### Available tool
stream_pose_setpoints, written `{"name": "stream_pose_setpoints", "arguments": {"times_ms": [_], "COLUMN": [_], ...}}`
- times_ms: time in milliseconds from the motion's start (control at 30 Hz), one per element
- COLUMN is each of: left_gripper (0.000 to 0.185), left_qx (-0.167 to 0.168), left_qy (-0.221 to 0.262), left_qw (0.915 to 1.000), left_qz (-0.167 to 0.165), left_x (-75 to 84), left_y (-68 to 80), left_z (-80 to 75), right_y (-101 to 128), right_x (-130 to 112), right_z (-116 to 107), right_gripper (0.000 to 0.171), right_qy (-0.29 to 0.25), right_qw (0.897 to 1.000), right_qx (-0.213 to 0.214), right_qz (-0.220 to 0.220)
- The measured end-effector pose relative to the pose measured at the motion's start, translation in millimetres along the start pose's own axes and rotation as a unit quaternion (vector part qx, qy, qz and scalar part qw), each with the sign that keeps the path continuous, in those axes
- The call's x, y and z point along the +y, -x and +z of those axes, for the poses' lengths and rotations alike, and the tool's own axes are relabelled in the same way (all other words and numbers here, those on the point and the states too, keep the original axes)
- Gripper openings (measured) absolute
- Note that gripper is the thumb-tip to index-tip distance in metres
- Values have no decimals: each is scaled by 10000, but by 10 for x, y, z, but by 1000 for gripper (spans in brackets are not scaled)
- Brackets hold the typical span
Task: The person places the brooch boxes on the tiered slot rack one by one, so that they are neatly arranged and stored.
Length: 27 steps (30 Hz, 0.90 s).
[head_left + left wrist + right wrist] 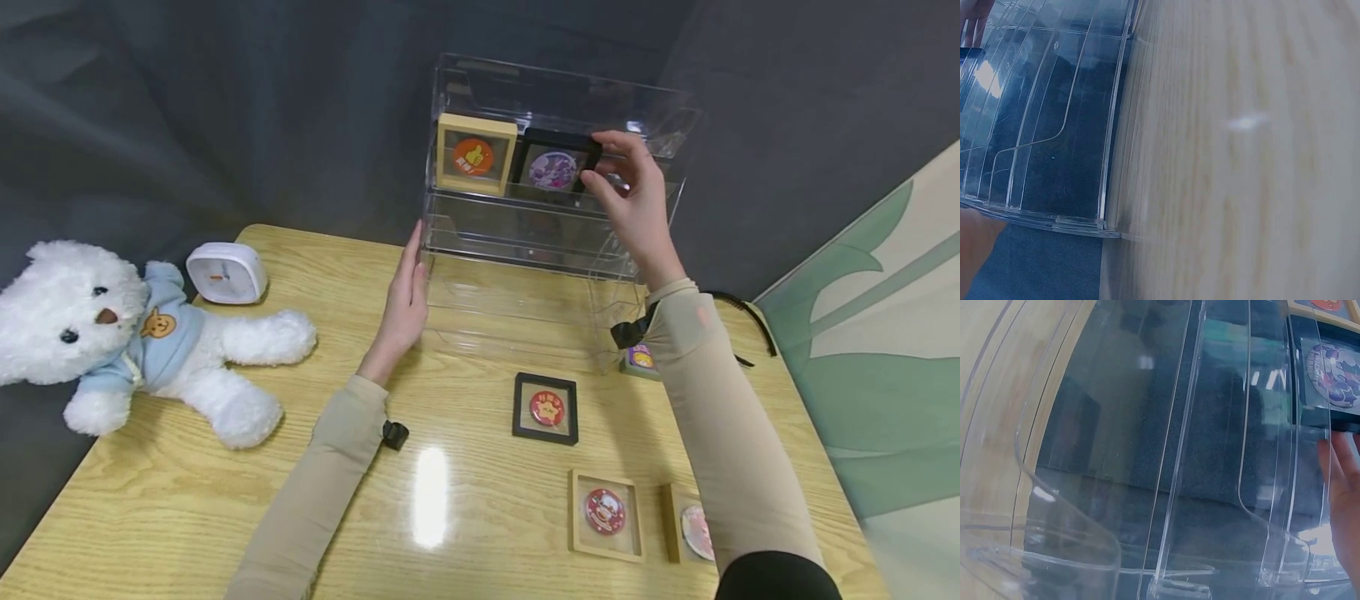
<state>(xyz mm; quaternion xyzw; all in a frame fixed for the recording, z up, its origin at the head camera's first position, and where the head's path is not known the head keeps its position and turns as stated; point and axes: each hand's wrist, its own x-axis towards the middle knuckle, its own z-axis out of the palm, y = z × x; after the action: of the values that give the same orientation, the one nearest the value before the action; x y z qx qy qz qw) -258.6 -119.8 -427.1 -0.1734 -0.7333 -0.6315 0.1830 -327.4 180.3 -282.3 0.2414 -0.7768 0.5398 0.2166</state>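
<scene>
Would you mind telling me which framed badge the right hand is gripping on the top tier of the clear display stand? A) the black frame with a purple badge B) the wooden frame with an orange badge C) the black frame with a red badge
A: the right hand pinches the black frame with the purple badge on the top tier of the clear stand, beside the wooden frame with the orange badge.

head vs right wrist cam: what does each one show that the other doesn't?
Head only: the left hand flat against the side of the clear rack, the teddy bear, the white clock, the tan-framed orange badge fully, and framed badges lying on the table.
Right wrist only: a close look at the rack's curved clear dividers.
Both: the right hand gripping the black-framed purple badge on the top tier.
</scene>
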Motion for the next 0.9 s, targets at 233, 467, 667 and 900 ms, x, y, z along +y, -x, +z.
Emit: {"name": "stream_pose_setpoints", "arguments": {"times_ms": [233,467,667,900], "left_gripper": [58,57,57,57], "left_qx": [-9,-22,-48,-31], "left_qy": [-7,-2,-16,-23], "left_qw": [10000,10000,10000,10000], "left_qz": [-10,-58,-65,-25], "left_x": [6,5,16,6], "left_y": [6,8,6,-2], "left_z": [-8,-25,-17,-9], "right_y": [97,241,476,805], "right_x": [-23,-36,-69,-76], "right_z": [-101,-213,-293,-385], "right_gripper": [41,38,33,36], "right_qy": [154,-149,-340,-220], "right_qw": [9998,9995,9980,9993], "right_qx": [74,196,48,-207], "right_qz": [118,-221,-537,-241]}}
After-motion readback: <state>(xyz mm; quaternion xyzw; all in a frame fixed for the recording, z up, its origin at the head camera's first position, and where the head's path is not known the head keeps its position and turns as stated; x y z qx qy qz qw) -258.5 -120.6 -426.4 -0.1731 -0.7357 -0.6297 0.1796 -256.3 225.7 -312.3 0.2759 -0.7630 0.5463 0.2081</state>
